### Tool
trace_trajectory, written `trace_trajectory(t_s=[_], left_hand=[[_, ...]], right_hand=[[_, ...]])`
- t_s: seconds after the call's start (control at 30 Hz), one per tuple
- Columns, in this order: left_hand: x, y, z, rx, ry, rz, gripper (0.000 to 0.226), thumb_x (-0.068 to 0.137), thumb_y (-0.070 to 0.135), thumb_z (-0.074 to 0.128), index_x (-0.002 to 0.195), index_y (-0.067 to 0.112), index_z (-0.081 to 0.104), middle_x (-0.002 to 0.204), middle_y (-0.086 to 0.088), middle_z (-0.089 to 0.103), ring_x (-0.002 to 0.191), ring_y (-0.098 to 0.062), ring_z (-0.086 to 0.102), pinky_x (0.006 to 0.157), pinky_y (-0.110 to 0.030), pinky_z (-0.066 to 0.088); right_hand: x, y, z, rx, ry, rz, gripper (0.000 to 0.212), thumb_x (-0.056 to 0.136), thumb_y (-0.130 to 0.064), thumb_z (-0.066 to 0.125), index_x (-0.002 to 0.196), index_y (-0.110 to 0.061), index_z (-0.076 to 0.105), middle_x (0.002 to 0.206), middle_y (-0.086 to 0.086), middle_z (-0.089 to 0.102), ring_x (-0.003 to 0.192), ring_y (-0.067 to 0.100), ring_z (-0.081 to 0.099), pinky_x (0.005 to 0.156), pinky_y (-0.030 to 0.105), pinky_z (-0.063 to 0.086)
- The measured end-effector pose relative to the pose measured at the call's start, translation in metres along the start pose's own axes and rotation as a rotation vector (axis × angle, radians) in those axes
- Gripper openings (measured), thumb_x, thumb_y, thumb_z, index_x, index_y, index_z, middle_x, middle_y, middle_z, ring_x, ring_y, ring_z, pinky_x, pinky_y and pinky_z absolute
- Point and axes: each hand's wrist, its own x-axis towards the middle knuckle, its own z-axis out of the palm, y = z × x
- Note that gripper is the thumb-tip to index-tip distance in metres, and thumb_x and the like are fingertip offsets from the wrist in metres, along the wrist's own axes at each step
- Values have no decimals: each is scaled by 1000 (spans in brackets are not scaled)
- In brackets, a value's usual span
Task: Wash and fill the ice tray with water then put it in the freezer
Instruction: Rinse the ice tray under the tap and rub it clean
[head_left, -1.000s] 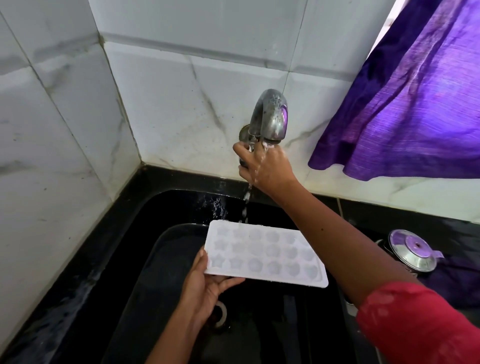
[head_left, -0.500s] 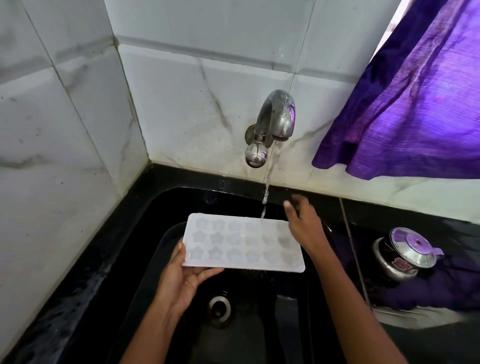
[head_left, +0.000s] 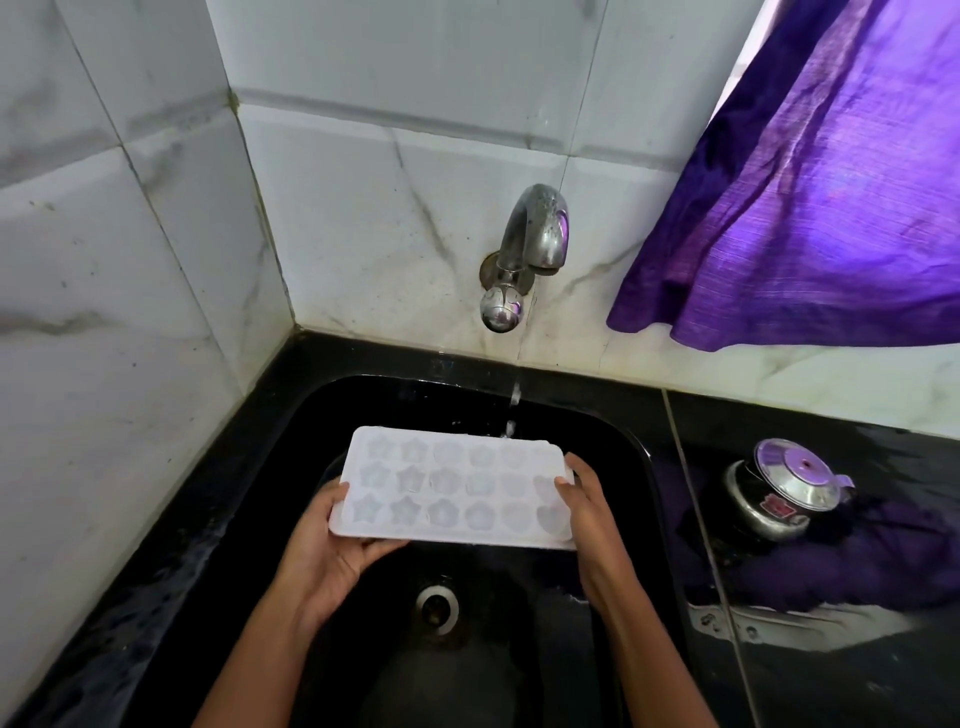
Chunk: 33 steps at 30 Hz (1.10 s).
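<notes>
The white ice tray (head_left: 457, 488) was held flat over the black sink (head_left: 631, 457), with its little cups facing up. Some cups were shaped like stars and some like flowers or rounds (they looked pale and a bit hard to tell apart). The left hand (head_left: 332, 551) gripped the tray's left end, with the thumb on top of the rim and the fingers curled under the near edge. The right hand (head_left: 584, 506) gripped the right end, thumb on top and fingers wrapped around the side. Both hands were closed on the tray, one at each end. A thin stream of water (head_left: 513, 402) fell from the shiny metal tap (head_left: 535, 244) on the wall and landed at the far edge of the tray, toward its right side. The tap had a round knob (head_left: 500, 312) hanging below it. Down in the sink, under the tray and between the two arms, sat the round metal drain (head_left: 437, 608). The walls behind and to the left were white tiles (head_left: 363, 218) with grey veins. A purple curtain (head_left: 810, 197) hung at the upper right, near the tap but not touching it. On the black counter (head_left: 857, 670) to the right of the sink stood a small steel pot with a lid (head_left: 784, 493), well apart from the tray.
</notes>
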Motion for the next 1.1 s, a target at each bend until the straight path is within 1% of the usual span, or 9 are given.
trace_trajectory(t_s=[0.13,0.3,0.4,0.5,0.67,0.73,0.8,0.93,1.1], left_hand=[[-1,5,0,78,36,48,29,99,34,38,116,17,52,108,-12,67,95,-32,65,56,-46,58],[-4,6,-4,104,-51,83,28,94,33,43,119,37,55,109,2,70,94,-25,69,61,-45,58],[-3,5,-5,74,-70,89,29,98,32,39,121,41,53,107,8,71,95,-23,69,62,-45,58],[-2,4,-3,57,-64,101,28,98,31,40,120,42,53,107,9,71,95,-23,69,60,-45,58],[-2,5,1,61,-33,142,23,97,31,40,112,41,55,101,11,70,83,-18,71,52,-42,58],[-2,4,0,57,-11,151,26,97,32,40,118,39,53,108,9,67,85,-20,71,52,-42,58],[-1,4,-1,65,9,163,29,97,32,40,124,37,51,113,6,65,88,-20,70,52,-42,58],[-1,2,-1,45,26,179,28,98,29,40,123,34,51,113,6,64,80,-17,72,49,-39,57],[0,2,1,36,25,187,37,97,30,41,134,31,46,120,3,62,82,-19,71,50,-41,57]], right_hand=[[-9,1,6,17,-6,-13,43,98,-15,42,138,-28,39,140,-2,44,123,20,47,105,37,39],[-11,-2,8,-34,-19,-63,42,97,-14,43,132,-37,41,141,-2,44,125,20,46,107,43,38],[-12,-5,5,-92,-35,-109,41,97,-13,43,129,-38,42,138,-9,41,126,13,42,106,33,36],[-13,-9,0,-175,-49,-139,42,98,-12,42,134,-34,41,128,-14,39,116,7,41,93,23,34],[-7,-11,-10,-478,-49,-183,42,97,-17,41,136,-33,40,126,1,51,109,21,53,94,34,45],[-4,-13,-13,-666,-15,-248,42,97,-20,39,137,-33,39,116,2,49,94,18,54,81,30,47],[-3,-18,-14,-867,58,-326,43,96,-20,38,136,-34,40,109,-2,41,88,14,51,70,26,45],[-2,-32,-10,-1138,116,-398,47,94,-9,39,133,-34,47,101,-4,32,84,15,46,58,23,37],[3,-44,-2,-1293,61,-378,51,91,-6,38,131,-35,51,106,3,37,80,16,41,63,25,35]])
